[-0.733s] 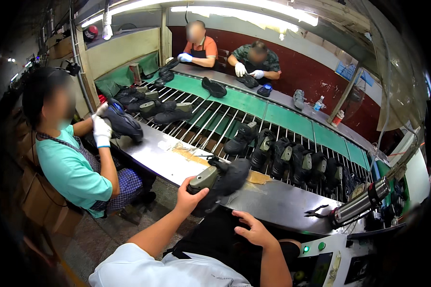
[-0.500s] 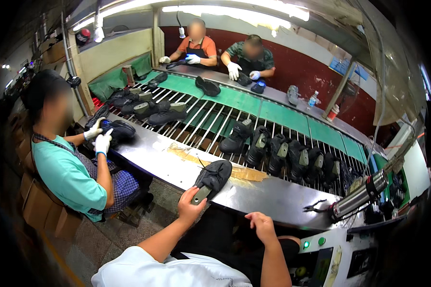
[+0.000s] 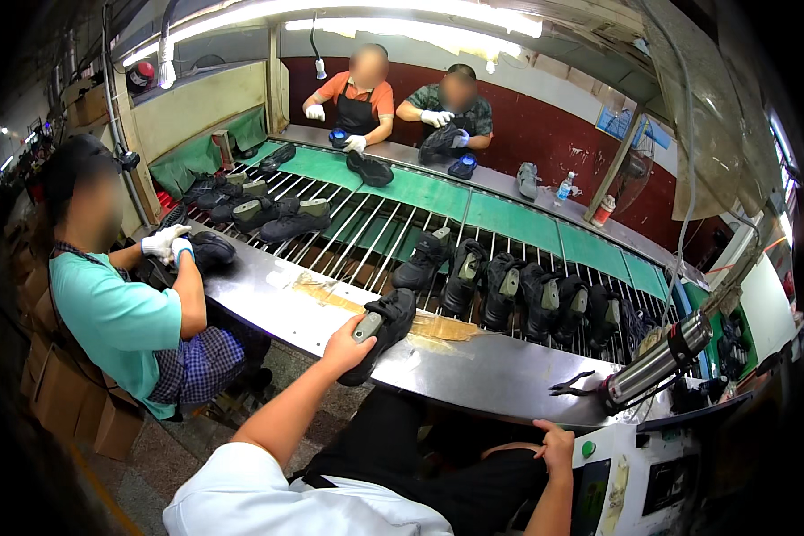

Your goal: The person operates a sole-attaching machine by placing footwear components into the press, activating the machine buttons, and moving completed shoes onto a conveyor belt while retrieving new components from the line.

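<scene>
A black shoe [image 3: 387, 329] with a grey-green shoe last in its opening is in my left hand [image 3: 342, 348], which is closed around the heel end. It is tilted over the near edge of the metal table [image 3: 482, 357], its toe pointing away from me. My right hand [image 3: 556, 447] holds nothing that I can see; its index finger is stretched out and the other fingers are loosely bent. It is beside the white machine box [image 3: 630, 447] with a green button [image 3: 588, 449], and whether it touches the box cannot be told.
Several black shoes [image 3: 500, 290] on lasts stand along the roller conveyor [image 3: 366, 237], with more at its far left. A steel cylinder [image 3: 657, 362] and pliers [image 3: 572, 384] are at the right. One gloved co-worker [image 3: 121, 286] sits left; two [image 3: 362, 98] work across.
My left hand has turned the shoe more upright and drawn it slightly nearer. My right hand has moved right to the machine box. The co-workers across have shifted their hands and shoes.
</scene>
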Motion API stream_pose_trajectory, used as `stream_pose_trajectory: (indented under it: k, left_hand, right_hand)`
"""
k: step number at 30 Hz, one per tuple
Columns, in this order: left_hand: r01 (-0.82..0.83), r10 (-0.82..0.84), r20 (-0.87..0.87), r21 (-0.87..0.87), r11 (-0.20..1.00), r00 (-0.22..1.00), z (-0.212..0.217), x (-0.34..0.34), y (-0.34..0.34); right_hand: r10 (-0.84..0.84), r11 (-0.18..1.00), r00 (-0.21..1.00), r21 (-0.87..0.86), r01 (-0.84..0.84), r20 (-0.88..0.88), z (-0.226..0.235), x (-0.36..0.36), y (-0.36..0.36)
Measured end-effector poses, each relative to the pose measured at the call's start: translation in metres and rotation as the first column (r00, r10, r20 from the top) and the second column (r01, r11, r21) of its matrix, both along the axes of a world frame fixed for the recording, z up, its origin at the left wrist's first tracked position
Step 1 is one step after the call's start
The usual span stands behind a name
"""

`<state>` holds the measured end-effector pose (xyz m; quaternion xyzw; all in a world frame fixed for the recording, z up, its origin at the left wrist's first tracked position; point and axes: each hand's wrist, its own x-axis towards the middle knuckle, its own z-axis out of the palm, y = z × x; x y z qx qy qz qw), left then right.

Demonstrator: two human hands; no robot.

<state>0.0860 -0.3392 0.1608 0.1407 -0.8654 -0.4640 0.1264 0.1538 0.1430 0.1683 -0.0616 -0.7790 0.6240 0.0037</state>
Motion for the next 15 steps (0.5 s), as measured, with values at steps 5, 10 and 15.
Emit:
stream_pose_trajectory:
  k: [5,10,15]
  left_hand:
    - [0.238,-0.231,0.072,-0.103,0.966,0.97,-0.003,-0.014,-0.018]
    - [0.223,-0.22,0.078,-0.027,0.975,0.972,-0.001,-0.046,-0.025]
    - [-0.128,0.133,0.124,-0.05,0.991,0.983,0.007,-0.11,-0.022]
  right_hand:
    - [-0.04,0.983,0.982,0.17,0.072,-0.183,-0.004,-0.018,0.049]
    - [0.022,0.866,0.999,0.499,0.004,-0.045,-0.006,-0.043,0.092]
    - [0.183,0.694,0.982,0.702,-0.158,0.04,-0.024,-0.045,0.126]
